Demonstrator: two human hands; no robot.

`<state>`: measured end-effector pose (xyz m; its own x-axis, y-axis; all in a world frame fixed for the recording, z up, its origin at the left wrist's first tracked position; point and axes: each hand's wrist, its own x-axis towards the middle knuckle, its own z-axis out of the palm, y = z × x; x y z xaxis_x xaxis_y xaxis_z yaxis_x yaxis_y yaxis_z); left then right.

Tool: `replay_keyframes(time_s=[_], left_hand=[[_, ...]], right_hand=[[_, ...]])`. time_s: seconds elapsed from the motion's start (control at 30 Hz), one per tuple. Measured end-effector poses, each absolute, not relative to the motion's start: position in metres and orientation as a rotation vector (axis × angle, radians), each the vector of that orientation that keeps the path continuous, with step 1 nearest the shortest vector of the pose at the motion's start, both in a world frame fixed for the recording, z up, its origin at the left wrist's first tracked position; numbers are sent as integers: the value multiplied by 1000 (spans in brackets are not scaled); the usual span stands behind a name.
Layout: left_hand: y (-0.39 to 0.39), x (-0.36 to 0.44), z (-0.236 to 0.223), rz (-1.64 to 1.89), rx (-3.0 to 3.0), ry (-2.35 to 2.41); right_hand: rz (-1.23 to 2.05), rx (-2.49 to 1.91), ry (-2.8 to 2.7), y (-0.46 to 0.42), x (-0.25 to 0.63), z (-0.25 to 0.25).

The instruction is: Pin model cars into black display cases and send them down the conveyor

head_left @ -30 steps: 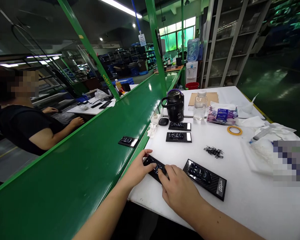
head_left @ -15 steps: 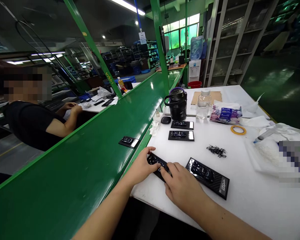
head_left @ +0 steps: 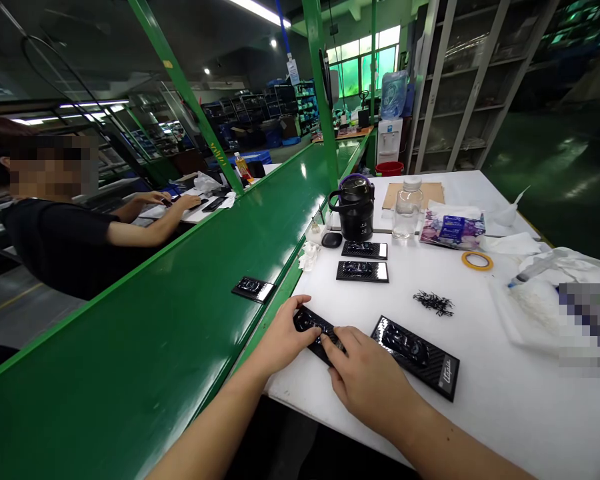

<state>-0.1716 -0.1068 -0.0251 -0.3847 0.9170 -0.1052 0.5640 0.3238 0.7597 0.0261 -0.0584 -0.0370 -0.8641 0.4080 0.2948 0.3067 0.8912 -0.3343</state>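
Co-worker in a black top (head_left: 65, 240), at the far left, now reaches farther over the far worktop (head_left: 153, 212), both hands at a dark object too small to make out. On the green, belt-like surface (head_left: 155, 333), a black panel with a glossy raised shape and a white label (head_left: 253, 289) has shifted slightly left and nearer. Neither change reaches the work at the near worktop (head_left: 505, 407), it seems.

The left hand (head_left: 281, 340) spans the black textured panel with a glossy raised shape (head_left: 306, 320) in a fairly narrow grip, thumb over the top and index finger by the far edge. This panel lies at the near left of the worktop. To its right, the right hand (head_left: 365, 373) sets its fingertips on the same panel, close to the left thumb; whether its grip closes on anything, I cannot tell. Both hands hold almost the same pose as a moment ago, which suggests steady, fine work on one spot.

Farther off lie two smaller-looking black panels with white labels (head_left: 364, 250) (head_left: 362, 271). Just right of the right hand is a black panel with silver lettering (head_left: 415, 357), then a heap of thin black strips (head_left: 433, 303) and a yellow tape roll (head_left: 477, 260).
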Motion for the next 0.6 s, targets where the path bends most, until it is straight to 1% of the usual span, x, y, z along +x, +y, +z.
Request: replay_keyframes(time_s=[0.27,0.6], left_hand=[[-104,-171,-23,854,1306,2079],[-104,-168,-22,824,1335,2093]], right_hand=[[405,-528,-2718,-55,26,-32],[384,-534,-2714,-57,24,-37]])
